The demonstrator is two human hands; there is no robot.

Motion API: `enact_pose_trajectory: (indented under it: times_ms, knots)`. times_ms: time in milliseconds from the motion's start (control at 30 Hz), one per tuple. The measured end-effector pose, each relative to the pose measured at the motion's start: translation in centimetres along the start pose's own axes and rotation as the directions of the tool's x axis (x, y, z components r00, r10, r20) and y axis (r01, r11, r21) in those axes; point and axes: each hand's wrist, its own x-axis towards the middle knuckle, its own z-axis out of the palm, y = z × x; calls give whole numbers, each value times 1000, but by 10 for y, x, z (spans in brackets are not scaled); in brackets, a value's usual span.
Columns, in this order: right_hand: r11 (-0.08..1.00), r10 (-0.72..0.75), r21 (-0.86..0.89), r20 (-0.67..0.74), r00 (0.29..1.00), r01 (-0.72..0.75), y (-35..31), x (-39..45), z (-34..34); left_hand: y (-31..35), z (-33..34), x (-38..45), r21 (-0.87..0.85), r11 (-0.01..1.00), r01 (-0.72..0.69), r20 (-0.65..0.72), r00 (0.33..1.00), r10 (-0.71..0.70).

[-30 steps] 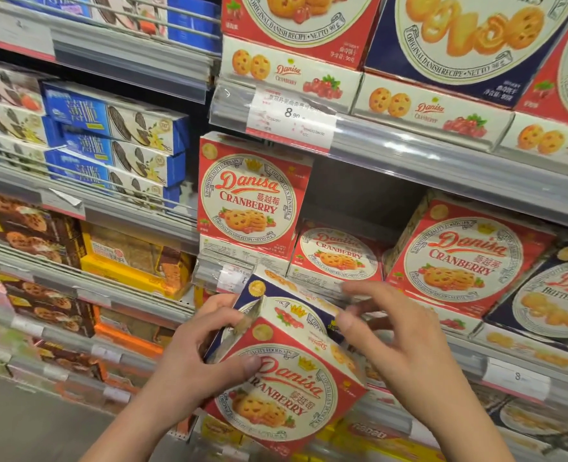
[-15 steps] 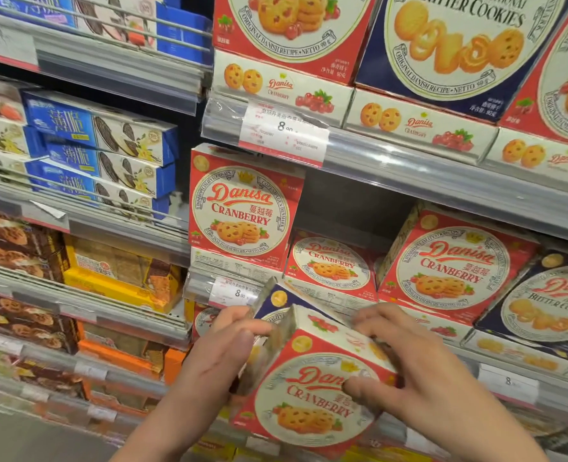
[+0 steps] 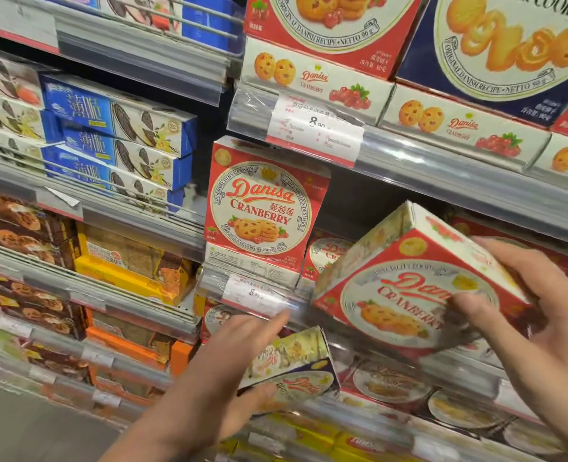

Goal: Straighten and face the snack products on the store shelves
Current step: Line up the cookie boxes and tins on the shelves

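2 boxes in hand. Right hand (image 3: 539, 315) grips tilted red-and-cream Danisa Cranberry cardboard box (image 3: 405, 288) at metal shelf (image 3: 425, 165) front edge; left hand (image 3: 239, 358) grasps navy butter-cookie box (image 3: 292, 368) below.

Cranberry box (image 3: 405, 295) in right hand, above-right of butter-cookie box (image 3: 292, 371); shelf (image 3: 442, 168) behind.

Both forearms (image 3: 182, 405) bare, no sleeves or jewellery.
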Motion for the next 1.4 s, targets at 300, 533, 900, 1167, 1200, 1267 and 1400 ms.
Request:
enact_pose_trajectory:
  times_ms: [300,533,900,1167,1200,1267,1400]
  knots:
    - [935,-200,-299,3,980,192,-17,21,23,-11,21,17,47,994,-102,-45,994,104]
    - [909,-196,-361,67,978,207,-5,32,35,-12,20,21,24,999,-40,-10,999,40]
    - [802,-372,-504,-1,928,321,5,41,42,-14,24,24,53,999,-1,-14,1000,2]
    - [754,-343,-584,41,939,301,14,45,45,-11,26,28,93,995,-29,-22,999,31]
    - [758,-332,-583,41,942,292,14,46,46,-13,27,28,87,996,-28,-23,999,30]
    - [768,-303,-581,39,952,269,15,48,48,-18,29,29,99,995,-23,-13,1000,25]
    - [776,-289,-583,14,957,242,19,51,51,-18,30,31,151,988,-25,-23,999,29]
